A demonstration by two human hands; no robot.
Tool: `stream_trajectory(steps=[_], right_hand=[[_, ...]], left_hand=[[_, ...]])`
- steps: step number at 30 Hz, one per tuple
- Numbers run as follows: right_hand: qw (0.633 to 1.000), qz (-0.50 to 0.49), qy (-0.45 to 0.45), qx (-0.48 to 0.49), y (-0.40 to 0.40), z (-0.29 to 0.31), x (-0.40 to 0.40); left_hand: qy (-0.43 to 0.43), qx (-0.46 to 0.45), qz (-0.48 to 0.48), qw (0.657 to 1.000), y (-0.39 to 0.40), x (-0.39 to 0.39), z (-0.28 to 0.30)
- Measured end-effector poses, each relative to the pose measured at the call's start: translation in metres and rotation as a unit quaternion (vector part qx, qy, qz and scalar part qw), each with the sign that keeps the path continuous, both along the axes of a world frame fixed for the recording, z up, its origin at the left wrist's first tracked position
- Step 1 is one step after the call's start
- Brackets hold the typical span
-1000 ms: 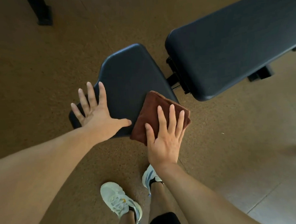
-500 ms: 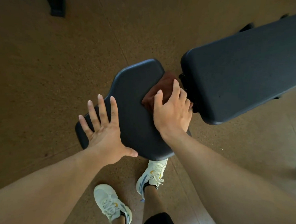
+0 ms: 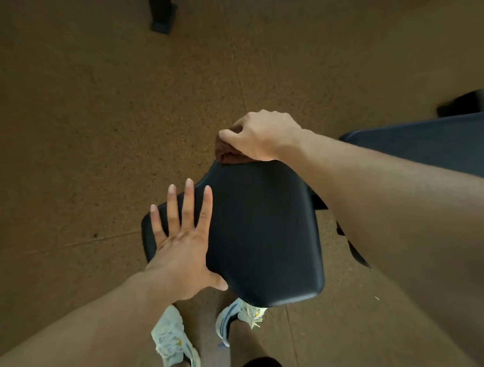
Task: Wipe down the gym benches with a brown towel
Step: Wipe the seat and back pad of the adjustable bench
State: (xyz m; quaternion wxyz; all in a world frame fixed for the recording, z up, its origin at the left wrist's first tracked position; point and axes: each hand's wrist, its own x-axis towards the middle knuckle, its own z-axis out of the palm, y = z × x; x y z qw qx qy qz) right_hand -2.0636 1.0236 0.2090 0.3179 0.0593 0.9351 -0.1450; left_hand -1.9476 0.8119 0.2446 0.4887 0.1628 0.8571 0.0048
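Observation:
The black padded seat pad (image 3: 263,232) of a gym bench fills the middle of the view. My left hand (image 3: 182,242) lies flat on its left edge, fingers spread, holding nothing. My right hand (image 3: 258,137) is curled over the far edge of the pad and grips the bunched brown towel (image 3: 225,153), which is mostly hidden under the hand. The bench's long back pad (image 3: 435,142) runs off to the right, partly covered by my right forearm.
Brown speckled rubber floor (image 3: 78,135) lies all around. A black equipment foot (image 3: 163,16) stands at the top, and another dark foot (image 3: 461,103) at the right. My two white sneakers (image 3: 173,341) stand under the near edge of the seat.
My right hand has slid the towel from the seat's right side to its far edge, bunching it up. The camera has moved over the seat. My left hand stays flat on the pad.

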Motion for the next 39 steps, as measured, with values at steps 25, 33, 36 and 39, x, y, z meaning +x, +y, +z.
stream_trajectory(steps=[25, 33, 36, 39], right_hand=[[0.969, 0.04, 0.244, -0.003, -0.11, -0.002, 0.193], [0.957, 0.138, 0.251, 0.037, -0.122, -0.008, 0.264], [0.953, 0.144, 0.262, 0.044, -0.126, -0.01, 0.274], [0.945, 0.178, 0.273, 0.041, -0.115, -0.01, 0.28]], left_hand=[[0.287, 0.162, 0.079, 0.941, -0.134, 0.182, -0.057], [0.178, 0.146, 0.204, 0.951, -0.17, 0.273, -0.062], [0.155, 0.168, 0.23, 0.946, -0.154, 0.297, -0.058], [0.139, 0.183, 0.214, 0.949, -0.138, 0.312, -0.056]])
